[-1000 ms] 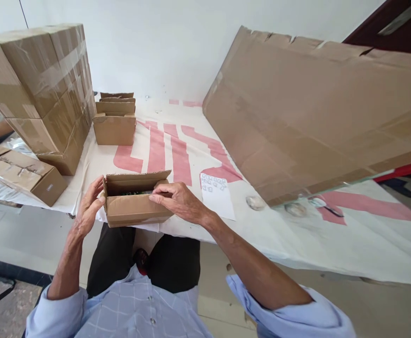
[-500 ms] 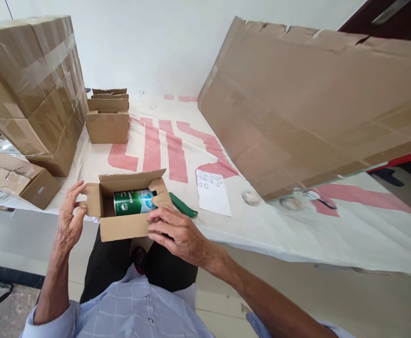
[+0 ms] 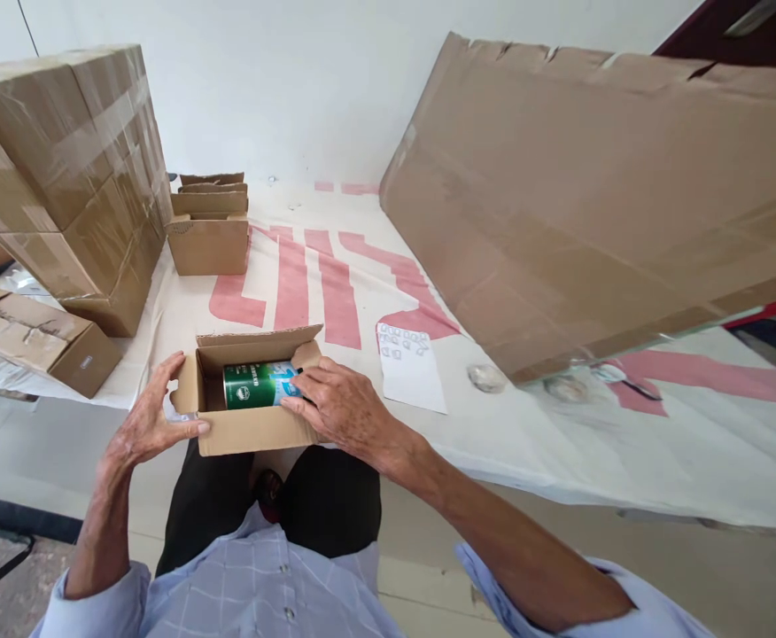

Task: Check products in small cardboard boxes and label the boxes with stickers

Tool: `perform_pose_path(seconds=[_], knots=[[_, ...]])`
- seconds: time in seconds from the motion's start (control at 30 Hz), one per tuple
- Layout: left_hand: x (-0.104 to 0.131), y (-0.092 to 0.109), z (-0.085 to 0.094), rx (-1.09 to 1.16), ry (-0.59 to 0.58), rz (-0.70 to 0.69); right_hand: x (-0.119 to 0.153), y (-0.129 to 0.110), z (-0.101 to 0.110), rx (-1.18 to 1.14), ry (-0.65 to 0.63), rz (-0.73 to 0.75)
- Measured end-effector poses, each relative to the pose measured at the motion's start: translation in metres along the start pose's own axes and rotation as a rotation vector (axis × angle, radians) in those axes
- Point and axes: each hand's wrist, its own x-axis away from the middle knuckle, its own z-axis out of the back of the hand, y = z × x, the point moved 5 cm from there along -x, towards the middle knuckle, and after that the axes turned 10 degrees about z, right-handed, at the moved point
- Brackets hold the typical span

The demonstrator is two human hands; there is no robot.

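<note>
— What do you have on the head camera?

— I have an open cardboard box point(image 3: 255, 434) at the near edge of the cloth-covered table point(image 3: 527, 443). A green-and-blue can point(image 3: 250, 386) lies on its side in it.

— And my left hand point(image 3: 143, 430)?

— I see that one spread wide at the box's left end: thumb touching the front corner, fingers apart beside the end flap point(image 3: 190, 387).

— The right hand point(image 3: 348, 412)?

— I have it over the right end, fingers bent inward at the can's blue end. Its own back hides the contact, so I can't fairly tell whether it grips the can or just the cardboard.

— What's around it?

— I see a sheet of paper point(image 3: 415, 385) with small drawn marks to the right, and a large cardboard panel point(image 3: 593, 204) beyond. Farther back on the left are some open cartons point(image 3: 207, 248), next to a stack of taped boxes point(image 3: 62, 159).
</note>
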Motion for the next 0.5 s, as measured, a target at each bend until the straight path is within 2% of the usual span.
perform_pose_path(seconds=[0.07,0.13,0.27,0.37,0.5], knots=[[0.000,0.001,-0.001,-0.016,0.001,-0.005,-0.003,0.004,0.004,0.084,0.013,0.011],[0.003,0.008,0.000,-0.040,0.020,-0.041,-0.008,0.005,0.004,0.094,-0.004,0.098],[0.008,0.037,0.007,-0.209,0.086,-0.138,-0.026,0.005,-0.002,-0.056,-0.065,0.339],[0.008,0.055,0.006,-0.354,0.073,-0.144,-0.038,0.005,-0.004,-0.060,-0.094,0.416],[0.004,0.053,0.002,-0.389,0.057,-0.075,-0.036,0.008,0.000,0.029,-0.098,0.440]])
